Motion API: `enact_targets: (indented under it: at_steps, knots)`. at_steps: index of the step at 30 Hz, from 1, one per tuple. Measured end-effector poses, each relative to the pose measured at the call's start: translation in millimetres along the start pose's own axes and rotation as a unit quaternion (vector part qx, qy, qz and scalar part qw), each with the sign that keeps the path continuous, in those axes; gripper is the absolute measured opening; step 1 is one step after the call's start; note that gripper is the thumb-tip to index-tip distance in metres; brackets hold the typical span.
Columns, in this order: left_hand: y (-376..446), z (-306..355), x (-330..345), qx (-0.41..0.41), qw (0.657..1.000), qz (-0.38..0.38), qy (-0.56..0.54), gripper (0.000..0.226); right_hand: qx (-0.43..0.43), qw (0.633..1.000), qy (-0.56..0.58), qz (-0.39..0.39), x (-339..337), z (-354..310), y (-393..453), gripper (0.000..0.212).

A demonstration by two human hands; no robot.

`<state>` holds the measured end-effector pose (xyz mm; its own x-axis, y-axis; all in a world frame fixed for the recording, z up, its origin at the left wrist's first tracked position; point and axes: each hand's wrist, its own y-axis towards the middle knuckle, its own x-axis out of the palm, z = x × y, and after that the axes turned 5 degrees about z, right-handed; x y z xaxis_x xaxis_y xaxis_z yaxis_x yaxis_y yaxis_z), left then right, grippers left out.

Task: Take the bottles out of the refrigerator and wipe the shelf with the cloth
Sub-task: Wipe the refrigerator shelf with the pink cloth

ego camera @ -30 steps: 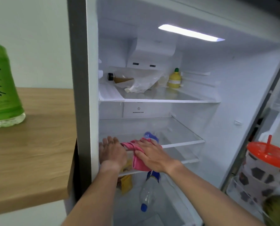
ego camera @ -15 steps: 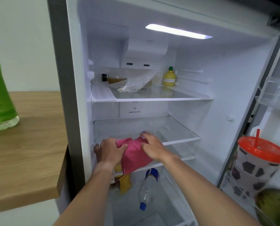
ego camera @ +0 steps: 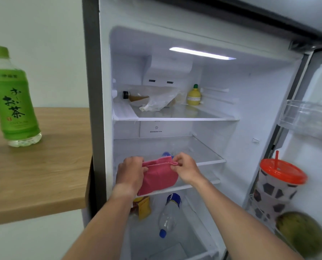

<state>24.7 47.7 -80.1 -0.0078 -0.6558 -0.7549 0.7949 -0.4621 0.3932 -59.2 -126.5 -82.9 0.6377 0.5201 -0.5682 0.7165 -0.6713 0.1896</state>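
Refrigerator (ego camera: 250,102) stands open and fills most of the view; it is white and smooth inside, with a grey outer edge and a bright strip light at the ceiling. Left of the refrigerator is a pale wall and a wooden surface (ego camera: 34,175) with light grain, touching the grey side. On this surface, well apart from the refrigerator, stands a green tea bottle (ego camera: 12,98), upright, with a green cap and a clear ribbed bottom.

Inside the refrigerator, the middle glass shelf (ego camera: 199,149) is transparent with a white front rim. At its front left part a pink cloth (ego camera: 158,177) is held, soft and folded, its lower part hanging over the shelf edge. The left hand (ego camera: 131,174) is closed around the left side of the cloth; the right hand (ego camera: 184,168) pinches the top hem between fingertips. Below the shelf lies a clear plastic bottle (ego camera: 168,215) with a blue cap, tilted. On the upper shelf stands a small yellow lemon-shaped bottle (ego camera: 194,95). In the door, right of the shelf, sits a cup (ego camera: 276,186) with an orange lid.
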Motion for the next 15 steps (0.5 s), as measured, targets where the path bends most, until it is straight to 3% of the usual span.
enact_targets:
  at_steps: [3, 4, 7, 15]
  knots:
    - [-6.0, 13.0, -22.5, 0.026, 0.999, -0.021, 0.034, 0.015, 0.01, 0.998, 0.038, -0.057, -22.7, -11.5, -19.0, 0.051]
    - [-8.7, 17.7, -30.6, 0.031, 0.998, -0.028, 0.041, 0.014, 0.003, 0.997, 0.032, -0.07, -30.8, -15.8, -24.5, 0.048]
    - [-18.9, 30.4, -53.8, 0.044, 0.998, -0.032, 0.039, 0.012, -0.034, 0.997, -0.019, -0.069, -52.5, -32.0, -40.4, 0.012]
    - [-63.3, 50.7, -120.8, 0.129, 0.986, 0.014, 0.103, 0.021, -0.089, 0.994, -0.064, -0.029, -88.2, -78.6, -92.0, 0.012]
